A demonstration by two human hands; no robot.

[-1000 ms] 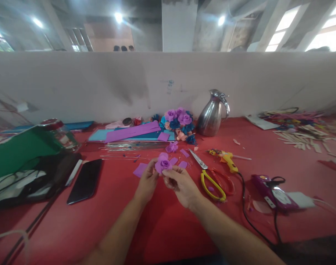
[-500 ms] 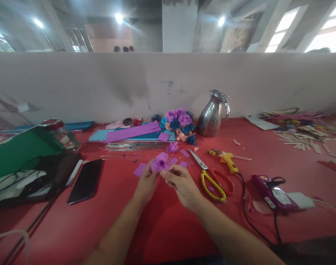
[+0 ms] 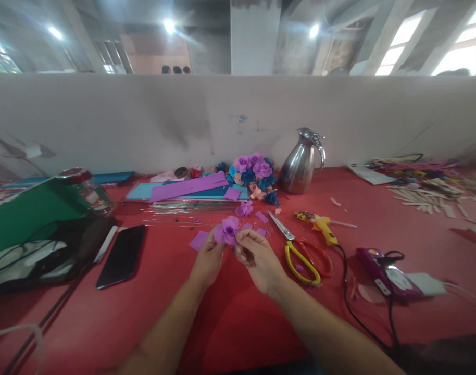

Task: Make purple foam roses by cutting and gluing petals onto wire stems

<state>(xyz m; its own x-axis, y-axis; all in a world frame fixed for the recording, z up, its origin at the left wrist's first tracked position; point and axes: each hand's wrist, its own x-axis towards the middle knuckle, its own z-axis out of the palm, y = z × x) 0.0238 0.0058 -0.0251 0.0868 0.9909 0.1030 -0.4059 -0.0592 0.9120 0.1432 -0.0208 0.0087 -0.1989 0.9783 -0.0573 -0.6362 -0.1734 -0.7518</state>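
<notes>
A purple paper flower (image 3: 227, 229) is held up above the red table between both hands. My left hand (image 3: 210, 258) is closed round its underside at the left. At the flower's right edge, my right hand (image 3: 257, 255) pinches a petal between thumb and fingers. Purple paper pieces (image 3: 199, 240) lie behind the hands, with another purple flower (image 3: 244, 208) just beyond. Farther back rests a bunch of purple, blue and peach paper flowers (image 3: 257, 172). What lies under the held flower is hidden by my fingers.
Scissors (image 3: 296, 250) with yellow and red handles and a yellow glue gun (image 3: 324, 229) lie to the right. A metal jug (image 3: 300, 164) stands near the wall. A black phone (image 3: 121, 256) is on the left. Thin wires (image 3: 183, 208) lie before paper strips (image 3: 189, 186).
My right hand has shifted slightly right, from the flower's lower front to its right edge. The flower shows more of its face; my left hand stays nearly in place.
</notes>
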